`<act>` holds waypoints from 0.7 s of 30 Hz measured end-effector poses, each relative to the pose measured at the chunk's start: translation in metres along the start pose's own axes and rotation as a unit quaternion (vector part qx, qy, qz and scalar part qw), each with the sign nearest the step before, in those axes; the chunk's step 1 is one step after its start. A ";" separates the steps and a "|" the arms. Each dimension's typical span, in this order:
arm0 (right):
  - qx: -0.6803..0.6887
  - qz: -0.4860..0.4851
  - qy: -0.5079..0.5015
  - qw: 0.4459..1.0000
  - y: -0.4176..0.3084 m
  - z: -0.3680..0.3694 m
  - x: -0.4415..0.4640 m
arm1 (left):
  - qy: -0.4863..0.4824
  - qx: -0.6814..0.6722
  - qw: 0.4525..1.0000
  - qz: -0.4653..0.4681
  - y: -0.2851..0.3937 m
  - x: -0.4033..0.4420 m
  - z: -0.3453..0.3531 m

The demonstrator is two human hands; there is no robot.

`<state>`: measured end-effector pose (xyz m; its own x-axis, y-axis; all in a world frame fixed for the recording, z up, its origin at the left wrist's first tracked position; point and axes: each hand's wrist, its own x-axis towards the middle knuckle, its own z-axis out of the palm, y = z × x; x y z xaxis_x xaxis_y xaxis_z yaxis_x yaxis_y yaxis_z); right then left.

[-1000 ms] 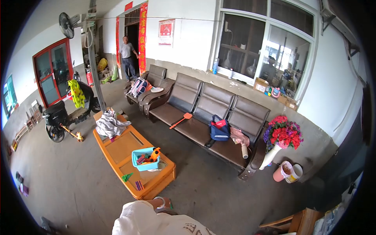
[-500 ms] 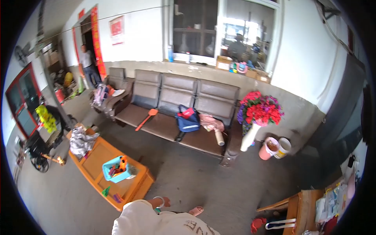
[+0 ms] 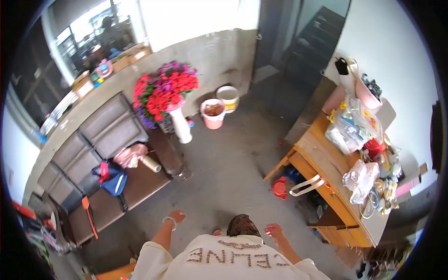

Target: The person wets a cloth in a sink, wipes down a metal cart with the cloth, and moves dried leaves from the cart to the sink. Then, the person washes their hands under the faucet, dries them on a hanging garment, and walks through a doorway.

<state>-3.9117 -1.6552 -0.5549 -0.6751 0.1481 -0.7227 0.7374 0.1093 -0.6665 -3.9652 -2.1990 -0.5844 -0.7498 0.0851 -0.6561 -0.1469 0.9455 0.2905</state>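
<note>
My left hand (image 3: 177, 216), with a pale bracelet on its wrist, hangs over the floor at the lower middle, right of the brown bench seat (image 3: 140, 187). It looks loosely open and nothing shows in it. To the right of a dark rounded shape at my shirt, my right hand (image 3: 274, 230) is held out low over the floor, fingers loosely apart and empty. Neither hand touches anything. The wooden desk (image 3: 322, 154) stands to the right of it.
The bench holds a blue bag (image 3: 112, 179), a pink cloth (image 3: 130, 156) and an orange swatter (image 3: 88, 215). Ahead are a white vase (image 3: 181, 126) of flowers, a pink bucket (image 3: 213, 120) and a white bucket (image 3: 228, 99). Red slippers (image 3: 280, 187) lie beside the desk.
The view has swung right and down. The bench and flowers have shifted left, the low table has nearly left the frame, and my right hand and the full desk have appeared.
</note>
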 end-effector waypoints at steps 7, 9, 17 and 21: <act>-0.023 -0.002 -0.011 1.000 -0.093 -0.002 0.100 | -0.018 0.199 0.973 0.118 0.022 0.158 -0.037; -0.022 -0.006 -0.022 0.999 -0.136 -0.010 0.147 | -0.035 0.182 0.976 0.112 0.047 0.186 -0.060; 0.072 -0.155 -0.065 0.983 -0.319 -0.050 0.290 | -0.096 -0.033 0.995 -0.012 0.131 0.276 -0.171; 0.091 -0.143 -0.060 0.984 -0.415 -0.054 0.317 | -0.090 -0.211 0.973 -0.008 0.099 0.383 -0.169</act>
<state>-4.4308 -1.6002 -0.4970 -0.8603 0.0194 -0.5094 0.5081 -0.0490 -0.8599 -4.3764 -2.1263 -0.6895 -0.6263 0.1613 -0.7627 -0.4371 0.7374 0.5149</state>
